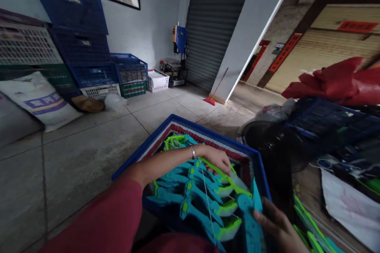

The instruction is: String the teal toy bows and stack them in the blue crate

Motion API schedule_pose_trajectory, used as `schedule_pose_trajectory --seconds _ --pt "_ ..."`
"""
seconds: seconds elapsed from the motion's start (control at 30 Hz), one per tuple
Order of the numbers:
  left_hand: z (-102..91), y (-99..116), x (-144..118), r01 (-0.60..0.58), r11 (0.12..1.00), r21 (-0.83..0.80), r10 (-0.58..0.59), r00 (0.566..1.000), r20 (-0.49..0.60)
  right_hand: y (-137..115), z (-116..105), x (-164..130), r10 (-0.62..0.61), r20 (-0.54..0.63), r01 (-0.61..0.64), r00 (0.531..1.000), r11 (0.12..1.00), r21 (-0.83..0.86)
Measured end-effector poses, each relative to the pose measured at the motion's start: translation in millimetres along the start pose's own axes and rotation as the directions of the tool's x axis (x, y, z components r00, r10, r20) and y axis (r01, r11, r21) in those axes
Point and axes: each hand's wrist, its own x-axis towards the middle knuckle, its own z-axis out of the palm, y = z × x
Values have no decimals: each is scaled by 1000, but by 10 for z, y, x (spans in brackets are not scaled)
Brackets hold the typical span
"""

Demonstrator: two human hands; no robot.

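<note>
A blue plastic crate (190, 123) stands on the floor in front of me. It holds a pile of teal and lime-green plastic clip hangers (196, 193). My left hand (215, 159), with a bracelet on the wrist and a dark red sleeve on the arm, reaches into the crate and rests on a lime-green piece of the hangers. My right hand (277, 225) is at the lower right. Its fingers press a flat teal hanger part (251, 213) at the crate's right side.
Stacked blue, white and green crates (89, 59) line the left wall, with a white sack (38, 99) beside them. A black fan (273, 142), a dark blue basket (323, 120) and red cloth (335, 81) sit on the right. A red broom (215, 91) leans by the pillar.
</note>
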Motion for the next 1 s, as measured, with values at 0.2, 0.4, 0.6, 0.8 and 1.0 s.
schedule_pose_trajectory --seconds 0.2,0.4,0.6,0.8,1.0 --pt "-322 140 476 -66 995 73 86 943 -322 -265 -1032 722 -72 -177 41 982 984 -172" --pt "-551 252 436 -46 989 139 88 945 -314 -440 -855 659 19 -140 -11 990 998 54" --pt "-334 -157 -28 78 986 146 -64 993 -95 106 192 371 104 119 -152 987 830 536" --pt "-138 -246 -59 98 976 193 -58 978 -202 196 193 416 170 95 -193 981 771 607" --pt "-184 -336 3 108 948 298 -32 968 -249 98 146 416 99 112 -147 989 786 600"
